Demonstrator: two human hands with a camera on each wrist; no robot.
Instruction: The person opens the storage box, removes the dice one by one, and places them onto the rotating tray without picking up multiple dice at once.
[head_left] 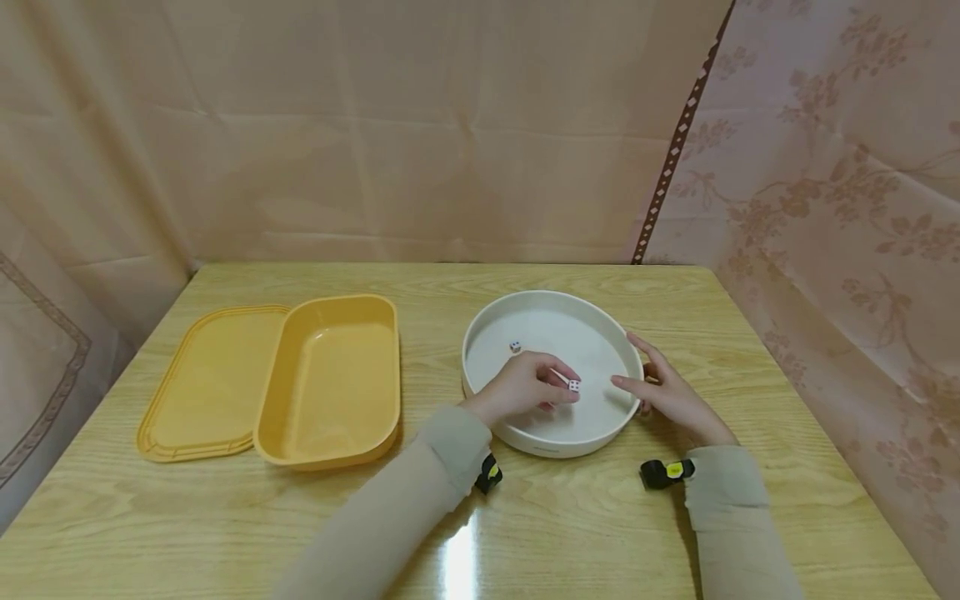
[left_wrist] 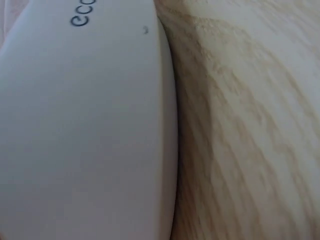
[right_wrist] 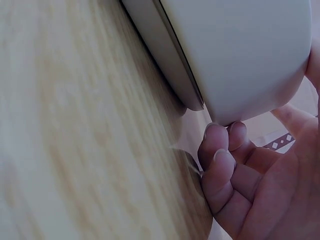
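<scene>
A round white tray (head_left: 555, 333) with a raised wall stands on the table. Over its inside, my left hand (head_left: 525, 385) pinches a small white die (head_left: 573, 386) between thumb and fingertips. A second white die (head_left: 515, 346) lies on the tray floor, up and left of that hand. My right hand (head_left: 671, 400) grips the tray's right side, the thumb over the rim and the other fingers outside. In the right wrist view, curled fingertips (right_wrist: 217, 170) touch the tray's lower edge. The left wrist view has only the tray's lettered wall (left_wrist: 90, 120) and table; the left hand is hidden there.
Left of the tray, a yellow rectangular container (head_left: 345, 383) stands with nothing in it. Its flat yellow lid (head_left: 217, 383) lies partly under the container's left side. The wooden table (head_left: 570, 517) ends at fabric curtains behind and at both sides.
</scene>
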